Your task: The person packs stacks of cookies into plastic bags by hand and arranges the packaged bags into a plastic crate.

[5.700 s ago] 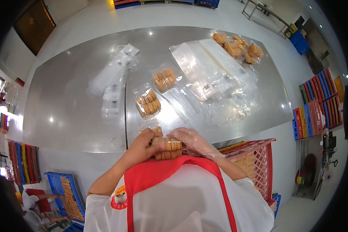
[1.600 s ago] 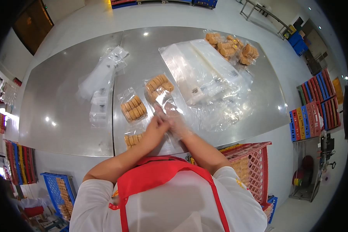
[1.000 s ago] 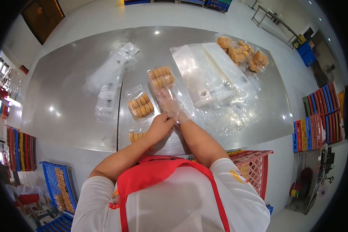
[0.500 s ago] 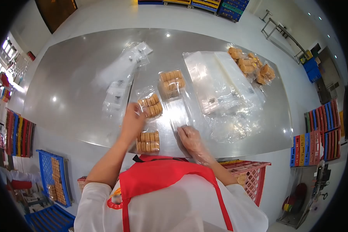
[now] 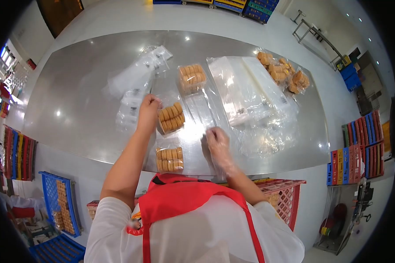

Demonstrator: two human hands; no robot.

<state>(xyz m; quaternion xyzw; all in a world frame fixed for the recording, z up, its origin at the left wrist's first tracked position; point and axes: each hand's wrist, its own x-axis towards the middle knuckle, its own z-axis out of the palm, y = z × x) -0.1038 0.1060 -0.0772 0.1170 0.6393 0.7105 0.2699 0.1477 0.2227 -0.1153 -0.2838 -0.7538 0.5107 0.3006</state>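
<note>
My left hand [image 5: 149,110] is closed, its fingertips pinched at the upper left corner of a clear plastic bag holding two rows of round biscuits [image 5: 171,118]. My right hand [image 5: 218,142], in a thin clear glove, is closed low over the steel table; whatever is in its fingers is hidden. Beyond it lies another bag of biscuits [image 5: 192,78], its clear plastic stretching toward me. A third biscuit pack [image 5: 169,159] lies near the table's front edge, below my left hand.
A stack of large clear bags [image 5: 237,87] covers the right of the steel table [image 5: 74,105]. Loose bagged biscuits [image 5: 289,74] sit at the far right. Smaller labelled bags [image 5: 140,72] lie left of centre. A red crate [image 5: 287,199] stands below the front edge.
My left hand has moved up, away from the biscuits to the bag's upper corner. My right hand has moved up and slightly right. The middle pack has turned slightly.
</note>
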